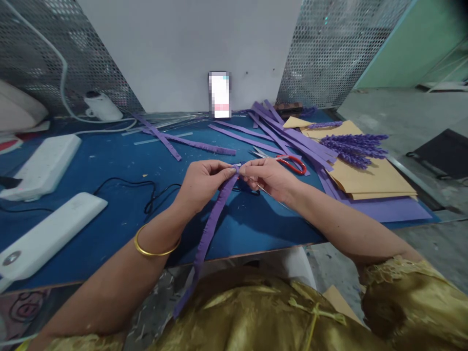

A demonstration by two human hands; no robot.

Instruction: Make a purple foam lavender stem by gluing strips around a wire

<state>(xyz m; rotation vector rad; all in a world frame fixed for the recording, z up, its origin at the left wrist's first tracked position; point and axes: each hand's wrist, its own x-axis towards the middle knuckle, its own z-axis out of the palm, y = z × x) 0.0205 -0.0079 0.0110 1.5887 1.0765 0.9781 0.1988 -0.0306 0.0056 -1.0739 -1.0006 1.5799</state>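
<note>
My left hand (201,184) pinches the upper end of a fringed purple paper strip (212,222), which hangs over the table's front edge toward my lap. Fingertips of my right hand (268,178) meet it at the same end, closed on the strip and on a thin wire (272,196) that slants down to the right. The exact spot where paper and wire join is hidden by my fingers. Just behind my right hand lie scissors with red handles (300,165), their blades pointing left.
Purple strips (288,131) and a fringed strip (204,145) lie behind my hands on the blue table (127,214). Purple flower stems (356,146) rest on tan paper (376,180) at right. A phone (220,95) stands at the back; white devices (54,234) and cables are left.
</note>
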